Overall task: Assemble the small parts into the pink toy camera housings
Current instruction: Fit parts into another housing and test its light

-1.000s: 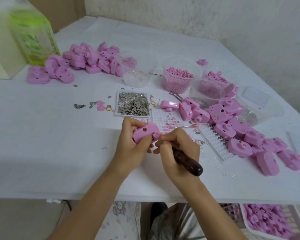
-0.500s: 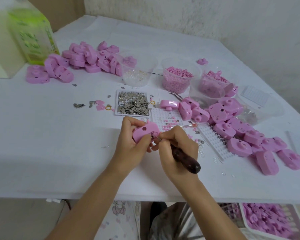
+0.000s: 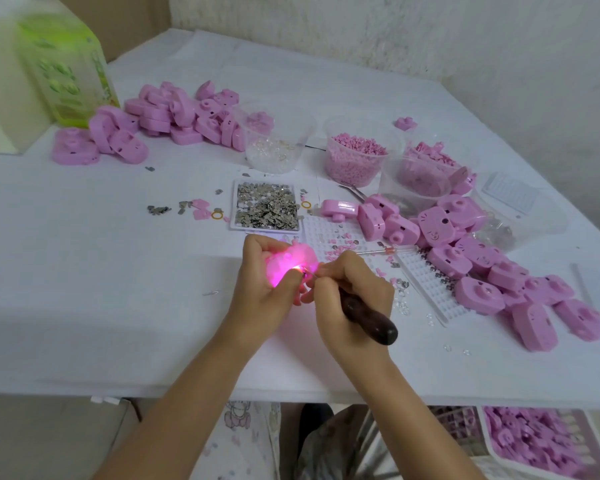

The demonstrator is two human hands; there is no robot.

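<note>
And it's lighting up! The small pink plastic toy camera housing (image 3: 293,259) is glowing bright pink just above the white table (image 3: 84,271). I'm reading that as the contact inside working.

The left hand (image 3: 260,289) is gripping the housing. The right hand (image 3: 352,299) is pinching the dark wooden-handled pick (image 3: 368,315), its tip touching the housing's edge.

Half a second ago the housing was sitting unlit in the same grip.

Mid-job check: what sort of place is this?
Probably a small hand-assembly workbench, maybe home piecework: heaps of pink camera housings on a white table, a tub of small pink parts and a tray of metal bits.
</note>
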